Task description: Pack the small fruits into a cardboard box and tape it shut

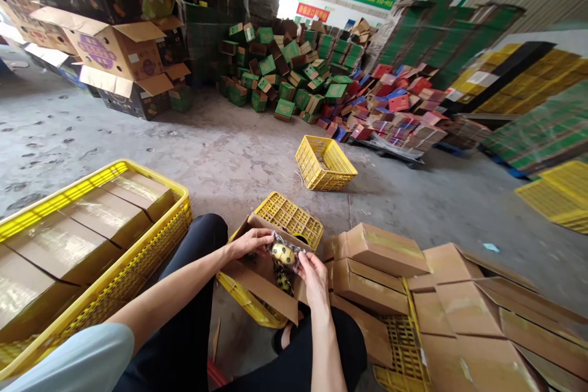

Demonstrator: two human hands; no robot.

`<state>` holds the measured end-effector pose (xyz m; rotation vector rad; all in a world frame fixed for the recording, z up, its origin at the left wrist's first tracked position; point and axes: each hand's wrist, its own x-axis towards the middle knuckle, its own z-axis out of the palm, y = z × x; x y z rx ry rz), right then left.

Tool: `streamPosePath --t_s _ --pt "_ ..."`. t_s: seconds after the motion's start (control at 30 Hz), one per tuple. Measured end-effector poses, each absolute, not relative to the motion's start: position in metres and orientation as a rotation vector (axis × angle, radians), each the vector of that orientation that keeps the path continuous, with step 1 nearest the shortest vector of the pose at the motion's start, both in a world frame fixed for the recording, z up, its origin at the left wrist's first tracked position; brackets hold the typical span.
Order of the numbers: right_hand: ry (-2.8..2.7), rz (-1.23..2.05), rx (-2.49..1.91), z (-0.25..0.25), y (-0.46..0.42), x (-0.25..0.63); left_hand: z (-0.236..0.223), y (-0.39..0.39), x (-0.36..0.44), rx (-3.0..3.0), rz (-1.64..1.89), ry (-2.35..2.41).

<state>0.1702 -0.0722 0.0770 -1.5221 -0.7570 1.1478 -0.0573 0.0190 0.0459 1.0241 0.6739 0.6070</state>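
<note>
Both my hands meet over an open brown cardboard box (257,285) that rests on a small yellow crate (294,219) between my knees. My left hand (250,242) and my right hand (312,272) pinch the two sides of a yellow spotted item in clear crinkly wrapping (283,254), held just above the box opening. A second wrapped spotted item (283,282) lies inside the box, partly hidden by the flaps and the one I hold.
A large yellow crate (138,257) of taped brown cartons stands at my left. Loose brown cartons (381,251) pile up at my right. Another yellow basket (325,163) sits on the concrete floor ahead, with heaps of green and red boxes (321,73) beyond.
</note>
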Motion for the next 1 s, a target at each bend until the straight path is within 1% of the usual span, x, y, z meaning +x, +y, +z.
streamPosePath --t_s 0.2,0.47,0.63,0.8,1.0 --pt "-0.708 1.157 -1.504 0.0753 -0.0728 0.1707 0.0434 0.0175 -0.0577 1.050 0.571 0.460" --pt "-0.701 1.181 -1.408 0.0789 -0.0757 0.1663 0.0401 0.0201 -0.0581 1.122 0.608 0.610" --pt "-0.843 1.210 -1.424 0.0834 -0.0749 0.1629 0.0417 0.0197 -0.0576 1.098 0.612 0.700" --pt "-0.933 1.159 -1.469 0.0794 -0.0738 0.1638 0.0412 0.0193 -0.0559 1.105 0.600 0.708" --pt "-0.970 1.008 -1.636 0.0773 -0.0730 0.1671 0.0413 0.0196 -0.0556 1.121 0.577 0.700"
